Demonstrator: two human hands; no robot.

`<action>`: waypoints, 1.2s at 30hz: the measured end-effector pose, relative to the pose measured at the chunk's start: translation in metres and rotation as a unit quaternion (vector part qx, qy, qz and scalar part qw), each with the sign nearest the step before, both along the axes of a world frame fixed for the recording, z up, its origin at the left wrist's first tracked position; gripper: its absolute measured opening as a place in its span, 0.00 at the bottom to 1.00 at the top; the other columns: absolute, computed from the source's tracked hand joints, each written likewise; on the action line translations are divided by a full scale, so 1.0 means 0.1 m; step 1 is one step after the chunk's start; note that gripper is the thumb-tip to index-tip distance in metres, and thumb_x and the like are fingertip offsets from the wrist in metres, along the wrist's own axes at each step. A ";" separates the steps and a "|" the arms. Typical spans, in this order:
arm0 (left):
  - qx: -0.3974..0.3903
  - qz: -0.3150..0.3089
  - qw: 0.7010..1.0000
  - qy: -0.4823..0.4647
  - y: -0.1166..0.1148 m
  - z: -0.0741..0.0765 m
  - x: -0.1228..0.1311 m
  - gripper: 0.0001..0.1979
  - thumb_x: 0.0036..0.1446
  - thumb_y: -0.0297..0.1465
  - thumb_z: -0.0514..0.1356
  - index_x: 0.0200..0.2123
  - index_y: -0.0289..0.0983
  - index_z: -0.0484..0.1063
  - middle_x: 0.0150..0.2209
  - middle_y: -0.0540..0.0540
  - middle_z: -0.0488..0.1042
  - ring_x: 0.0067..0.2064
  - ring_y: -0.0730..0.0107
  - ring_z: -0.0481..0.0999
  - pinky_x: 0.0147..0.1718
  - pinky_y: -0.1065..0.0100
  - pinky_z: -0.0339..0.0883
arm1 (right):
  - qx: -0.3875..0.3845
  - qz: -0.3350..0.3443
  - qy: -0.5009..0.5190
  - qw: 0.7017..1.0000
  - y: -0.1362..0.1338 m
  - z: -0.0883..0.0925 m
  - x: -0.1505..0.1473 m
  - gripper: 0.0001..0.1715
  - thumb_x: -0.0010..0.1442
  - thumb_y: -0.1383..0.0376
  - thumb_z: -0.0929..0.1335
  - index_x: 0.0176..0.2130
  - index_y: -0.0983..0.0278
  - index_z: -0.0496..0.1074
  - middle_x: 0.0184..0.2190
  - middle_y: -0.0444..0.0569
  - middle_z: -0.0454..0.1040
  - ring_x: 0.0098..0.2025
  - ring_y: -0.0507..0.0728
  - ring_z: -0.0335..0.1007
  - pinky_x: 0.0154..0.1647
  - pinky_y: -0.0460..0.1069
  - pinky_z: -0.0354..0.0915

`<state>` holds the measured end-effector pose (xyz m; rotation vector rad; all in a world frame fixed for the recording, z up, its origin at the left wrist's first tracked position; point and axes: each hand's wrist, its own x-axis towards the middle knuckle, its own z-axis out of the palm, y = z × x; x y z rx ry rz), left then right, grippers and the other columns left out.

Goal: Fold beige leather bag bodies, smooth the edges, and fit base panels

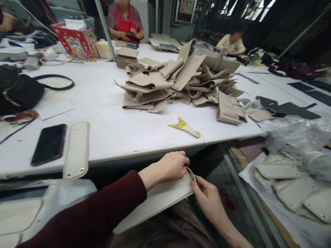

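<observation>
My left hand (172,166) and my right hand (208,195) are close together over my lap, both with fingers closed. Between them is a small curved leather piece (190,173), seen mostly edge-on. My left fingers grip its upper end, and my right thumb and fingers pinch the lower end. Most of it is hidden by my hands. Under them a flat white board (152,203) lies across my lap. On the table edge to the left rests a pale oblong leather panel (76,150) with metal studs, beside a black phone (49,144).
A heap of beige leather bag parts (165,81) covers the table's middle. In front lies a yellow-and-white forked tool (184,127). Studded pale panels (294,191) are stacked at right, near clear plastic (305,137). A black bag (19,89) sits left. Two people work across the table.
</observation>
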<state>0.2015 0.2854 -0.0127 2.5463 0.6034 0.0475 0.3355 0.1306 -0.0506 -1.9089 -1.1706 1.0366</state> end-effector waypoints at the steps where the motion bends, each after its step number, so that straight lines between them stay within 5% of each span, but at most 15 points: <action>1: -0.024 -0.016 1.000 0.009 0.04 -0.04 0.01 0.13 0.54 0.28 0.54 0.38 0.38 0.78 0.40 0.43 0.76 0.40 0.59 0.77 0.40 0.64 0.70 | -0.006 0.002 -0.003 1.000 -0.01 0.01 0.00 0.27 0.65 0.52 0.62 0.51 0.68 0.73 0.17 0.41 0.63 0.22 0.54 0.62 0.24 0.46 0.59; 5: -0.075 -0.045 0.996 0.015 0.11 -0.13 0.03 0.15 0.54 0.28 0.53 0.38 0.38 0.80 0.38 0.44 0.79 0.40 0.61 0.77 0.42 0.65 0.69 | 0.005 0.025 -0.015 1.000 -0.01 0.06 -0.01 0.27 0.67 0.53 0.61 0.52 0.68 0.73 0.18 0.42 0.65 0.24 0.54 0.64 0.28 0.47 0.63; 8: -0.088 -0.058 0.994 -0.012 0.12 -0.15 0.03 0.17 0.55 0.27 0.53 0.41 0.39 0.80 0.41 0.44 0.78 0.42 0.62 0.77 0.45 0.66 0.68 | 0.031 0.043 -0.022 0.998 -0.01 0.07 -0.01 0.25 0.67 0.54 0.61 0.52 0.68 0.74 0.32 0.49 0.75 0.36 0.57 0.70 0.39 0.48 0.66; 12: -0.106 -0.077 0.991 -0.016 0.14 -0.18 0.04 0.18 0.55 0.26 0.53 0.44 0.40 0.80 0.45 0.46 0.77 0.46 0.62 0.76 0.49 0.67 0.67 | 0.046 0.052 -0.036 0.997 -0.01 0.05 -0.02 0.25 0.68 0.55 0.60 0.53 0.67 0.73 0.45 0.53 0.76 0.45 0.59 0.70 0.47 0.48 0.64; 25: -0.164 -0.051 0.985 -0.011 0.16 -0.26 0.02 0.18 0.55 0.26 0.54 0.45 0.40 0.80 0.47 0.47 0.78 0.47 0.64 0.76 0.50 0.70 0.66 | 0.040 0.059 -0.067 0.995 -0.04 0.03 -0.03 0.24 0.69 0.53 0.59 0.49 0.65 0.74 0.37 0.50 0.72 0.39 0.57 0.67 0.43 0.49 0.62; 31: -0.192 -0.048 0.980 -0.028 0.19 -0.28 0.02 0.15 0.56 0.27 0.56 0.42 0.41 0.81 0.46 0.49 0.79 0.47 0.66 0.76 0.50 0.72 0.65 | 0.013 -0.030 0.134 0.990 -0.03 -0.06 0.01 0.26 0.66 0.48 0.62 0.29 0.64 0.70 0.24 0.43 0.60 0.28 0.52 0.55 0.29 0.47 0.55; 36: -0.214 -0.031 0.976 -0.020 0.21 -0.33 0.04 0.15 0.55 0.30 0.57 0.42 0.43 0.81 0.44 0.50 0.80 0.45 0.66 0.77 0.48 0.72 0.66 | -0.021 -0.087 0.327 0.941 0.08 -0.16 -0.02 0.24 0.62 0.47 0.67 0.35 0.66 0.73 0.25 0.42 0.61 0.27 0.51 0.50 0.26 0.46 0.51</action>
